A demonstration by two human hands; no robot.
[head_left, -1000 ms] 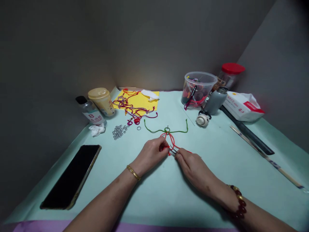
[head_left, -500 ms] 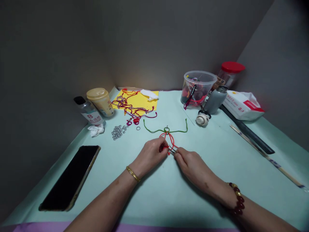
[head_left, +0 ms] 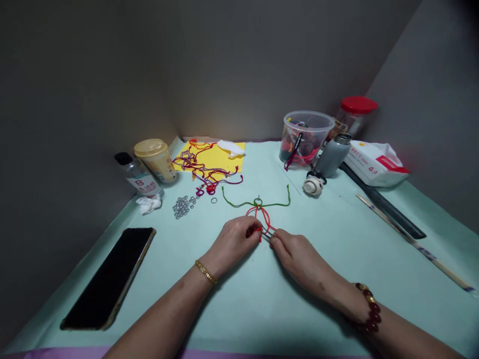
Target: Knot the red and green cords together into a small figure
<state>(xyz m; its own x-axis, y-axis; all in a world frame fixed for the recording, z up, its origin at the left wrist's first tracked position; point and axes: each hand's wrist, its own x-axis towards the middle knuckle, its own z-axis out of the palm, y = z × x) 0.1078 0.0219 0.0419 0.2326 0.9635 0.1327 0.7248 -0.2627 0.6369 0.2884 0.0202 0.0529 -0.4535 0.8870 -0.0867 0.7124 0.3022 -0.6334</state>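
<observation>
On the pale green table covering point(head_left: 209, 314), centre front: red cord loop point(head_left: 264, 217) runs lengthwise, away from the fingers, up to a green cord point(head_left: 258, 202).
Left hand point(head_left: 232, 243) — fingers pinched on the red ends; right hand point(head_left: 297, 260) — fingers closed on a slim metal tool point(head_left: 267, 234).

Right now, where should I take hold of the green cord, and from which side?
Probably best to pinch the right tail of the green cord near its free end, with the fingers coming down from the far side. It lies flat and curves away from the knot, so this stays clear of the red cord by your right hand.
</observation>
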